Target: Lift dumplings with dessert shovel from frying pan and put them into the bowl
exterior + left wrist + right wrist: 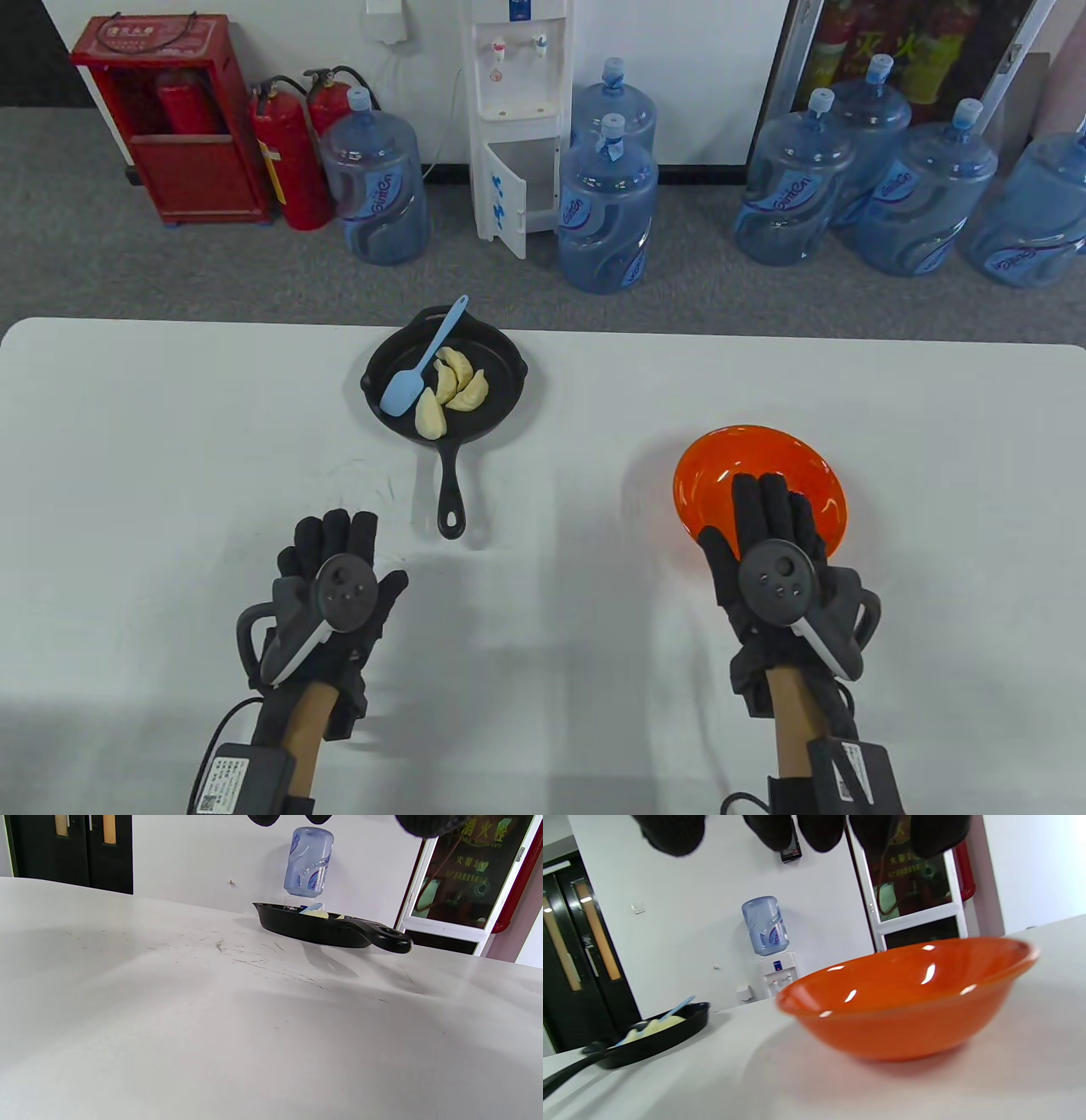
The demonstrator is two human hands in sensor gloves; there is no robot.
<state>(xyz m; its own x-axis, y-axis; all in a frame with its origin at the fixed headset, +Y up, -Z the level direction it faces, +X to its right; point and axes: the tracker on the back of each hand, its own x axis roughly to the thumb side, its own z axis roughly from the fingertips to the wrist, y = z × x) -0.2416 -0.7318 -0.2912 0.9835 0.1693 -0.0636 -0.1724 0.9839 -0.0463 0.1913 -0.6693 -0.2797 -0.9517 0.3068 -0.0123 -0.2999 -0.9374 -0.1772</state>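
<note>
On the table, three dumplings [450, 392] and the dessert shovel [420, 372] lie in the frying pan [501, 352]; the bowl [797, 458] holds nothing. Both the left hand [335, 564] and right hand [768, 543] hover with fingers loose, gripping nothing, so nothing is moved yet

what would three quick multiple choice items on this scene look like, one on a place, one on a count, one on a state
1. Where does the blue dessert shovel lie?
A. in the orange bowl
B. in the frying pan, its handle over the far rim
C. in the left hand

2. How many dumplings are in the frying pan?
A. one
B. three
C. six

3. What is in the orange bowl?
A. nothing that shows
B. all the dumplings
C. the shovel

Answers:
1. B: in the table view the shovel's head rests on the pan floor beside the dumplings and its handle sticks out past the far rim.
2. B: three pale dumplings can be counted in the table view.
3. A: the right wrist view shows only bare orange inside, while the right hand hovers at its near edge and the left hand is over the table, neither holding anything.
</note>
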